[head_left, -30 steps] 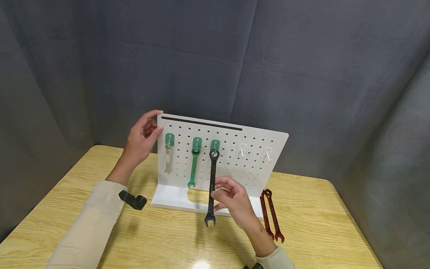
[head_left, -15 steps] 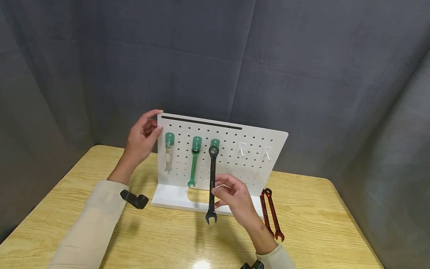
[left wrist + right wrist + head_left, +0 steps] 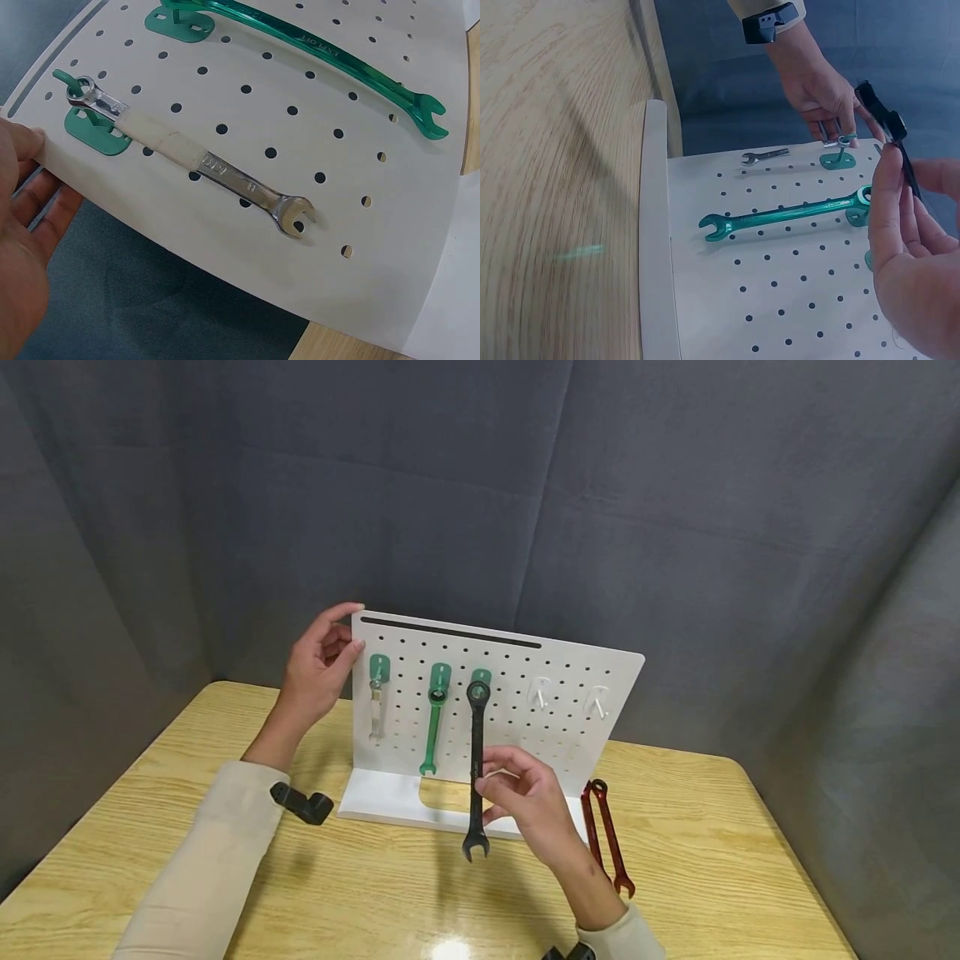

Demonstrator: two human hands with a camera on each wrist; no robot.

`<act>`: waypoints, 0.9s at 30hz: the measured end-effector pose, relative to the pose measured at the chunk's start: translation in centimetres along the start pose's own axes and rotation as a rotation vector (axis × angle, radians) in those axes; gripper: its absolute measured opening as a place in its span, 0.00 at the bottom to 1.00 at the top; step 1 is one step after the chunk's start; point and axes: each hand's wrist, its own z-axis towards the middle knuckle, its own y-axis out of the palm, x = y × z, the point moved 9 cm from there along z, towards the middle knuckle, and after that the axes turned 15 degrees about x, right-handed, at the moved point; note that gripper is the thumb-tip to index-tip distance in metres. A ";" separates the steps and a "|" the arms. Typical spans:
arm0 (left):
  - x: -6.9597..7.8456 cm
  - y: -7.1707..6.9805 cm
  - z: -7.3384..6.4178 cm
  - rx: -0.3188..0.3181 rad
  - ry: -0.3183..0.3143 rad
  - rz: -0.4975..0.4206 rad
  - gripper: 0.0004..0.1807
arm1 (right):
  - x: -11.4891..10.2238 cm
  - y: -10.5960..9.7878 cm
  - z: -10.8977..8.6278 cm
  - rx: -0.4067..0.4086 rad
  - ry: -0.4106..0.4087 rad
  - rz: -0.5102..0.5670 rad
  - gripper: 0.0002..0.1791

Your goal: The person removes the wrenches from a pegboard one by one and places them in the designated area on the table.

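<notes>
My right hand pinches a black combination wrench by its shank, ring end up. The ring overlaps the third green hook in the head view; whether it is threaded there I cannot tell. My left hand grips the upper left edge of the white pegboard, thumb in front. A silver wrench with a pale wrapped shank hangs by its ring from the leftmost green hook. Beside it, a green wrench hangs from the second green hook.
Two white hooks on the board's right side carry nothing. Two red wrenches lie on the wooden table, right of the board's base. A dark curtain stands behind the table.
The black wrench has risen slightly in my right hand, its ring moving up over the third green hook. My left hand keeps its grip on the board.
</notes>
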 end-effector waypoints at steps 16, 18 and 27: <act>-2.6 -0.1 0.1 0.007 -0.003 0.013 0.25 | 0.9 -2.9 -2.2 0.070 0.075 -0.021 0.16; -1.3 -0.1 -0.1 0.010 0.011 0.007 0.24 | 0.9 -3.5 -2.5 0.071 0.065 -0.035 0.16; -1.5 0.3 0.0 0.011 0.011 -0.023 0.24 | 1.4 -6.7 -4.2 0.116 0.078 -0.126 0.16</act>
